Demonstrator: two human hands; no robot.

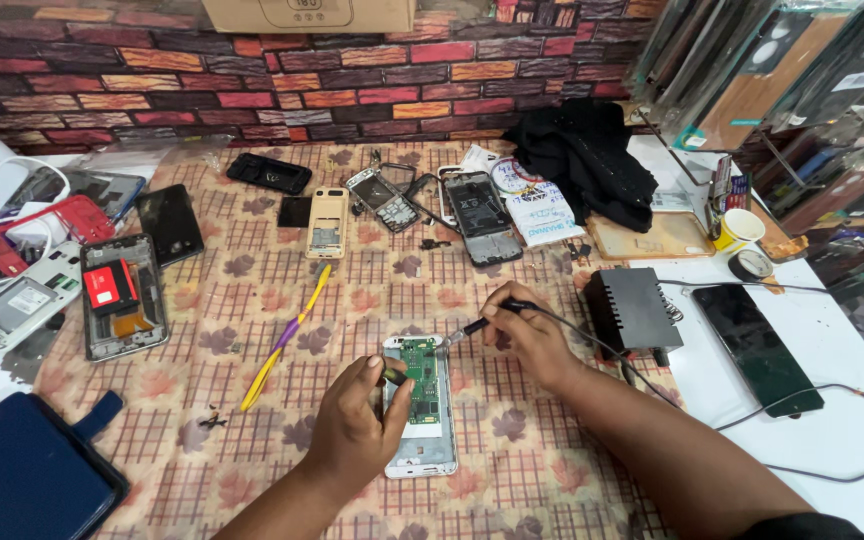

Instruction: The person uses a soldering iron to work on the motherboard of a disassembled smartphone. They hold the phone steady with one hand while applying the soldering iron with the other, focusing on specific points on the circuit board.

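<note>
While the left hand (pixel 352 430) pins the opened white phone (pixel 420 440) on the counter (pixel 832 420), its fingers are closed together around a small dark tool (pixel 393 376) touching the left edge of the green circuit board (pixel 420 380). The phone lies flat on the floral checked cloth (pixel 252 300), centre of view, just in front of the person. The right hand (pixel 530 335) has its fingers pinched shut on a soldering iron (pixel 482 322), tip down at the top right corner of the board; its cable runs right toward the black power unit (pixel 632 310). A yellow and purple strip (pixel 287 340) lies left of the phone, well apart. Farther back: a beige phone shell (pixel 326 222), a stripped keypad phone (pixel 382 198), an open dark phone frame (pixel 480 215). At the left edge, an open phone with a red battery (pixel 122 295) and a dark blue wallet case (pixel 27 470). A black cloth (pixel 582 160) sits at the back right; a dark smartphone (pixel 757 345) lies on the white surface at right.
</note>
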